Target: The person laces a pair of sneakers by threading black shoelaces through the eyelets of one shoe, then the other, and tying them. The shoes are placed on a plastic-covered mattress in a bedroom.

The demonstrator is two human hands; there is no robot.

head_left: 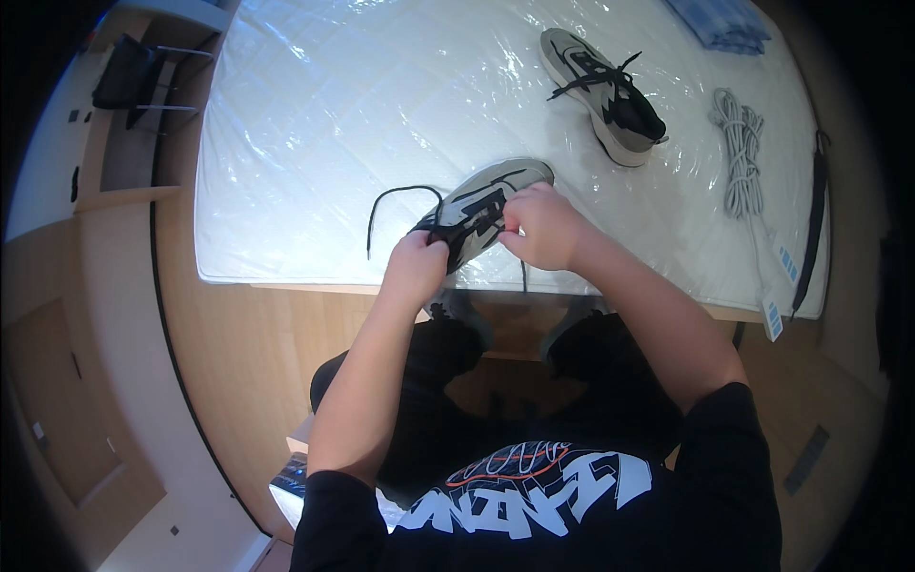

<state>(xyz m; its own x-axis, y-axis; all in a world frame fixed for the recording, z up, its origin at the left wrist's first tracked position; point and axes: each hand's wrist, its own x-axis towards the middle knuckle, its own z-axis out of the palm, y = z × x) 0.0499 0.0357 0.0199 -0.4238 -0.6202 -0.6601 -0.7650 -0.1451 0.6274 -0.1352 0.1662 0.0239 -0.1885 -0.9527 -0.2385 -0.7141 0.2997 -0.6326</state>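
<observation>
A grey and black sneaker [495,183] lies near the front edge of the plastic-covered mattress, its toe toward the far right. My left hand [416,268] is closed on the sneaker's black collar and tongue area. At the lacing, my right hand [551,227] is closed in a pinch on the shoelace; its fingertips partly hide the spot. One loose end of the black shoelace [404,188] curves out onto the mattress at the left, and another end hangs below my right hand. The matching sneaker [602,92], its lace tied in a bow, rests farther back to the right.
The mattress [315,124] is wrapped in shiny clear plastic. On its right side lie a bundled grey cord [740,157] with a white power strip [773,315], a black umbrella [813,224] and folded blue cloth [724,24]. A black chair [127,78] stands far left.
</observation>
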